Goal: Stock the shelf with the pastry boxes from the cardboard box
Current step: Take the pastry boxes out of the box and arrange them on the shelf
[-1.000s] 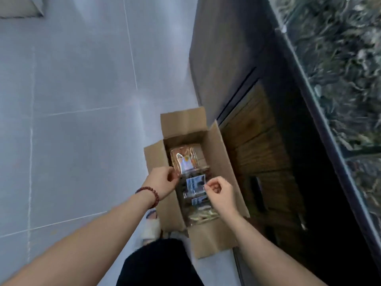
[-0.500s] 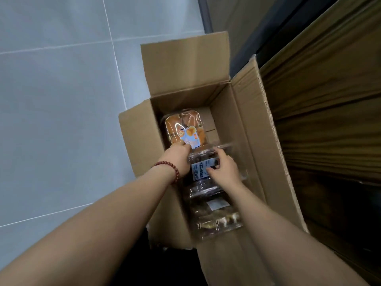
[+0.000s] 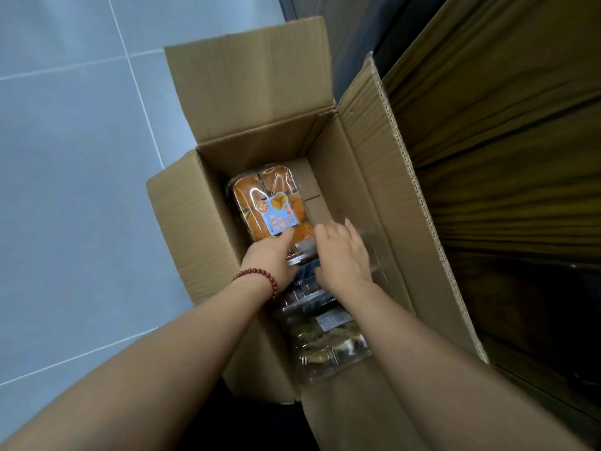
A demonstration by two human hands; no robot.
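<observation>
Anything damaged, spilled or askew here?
Nothing stands out. The clear plastic pastry boxes lie in a row in the open brown cardboard box, nothing spilled. The far box of orange buns sits toward the left wall. The left hand and right hand cover the next one.

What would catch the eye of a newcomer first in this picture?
First the open brown cardboard box on the grey tiled floor, filling the middle of the view. At its far end lies a clear plastic pastry box of orange buns with a blue label; just nearer, the left hand, with a dark red bead bracelet, and the right hand touch a second clear plastic box.
</observation>
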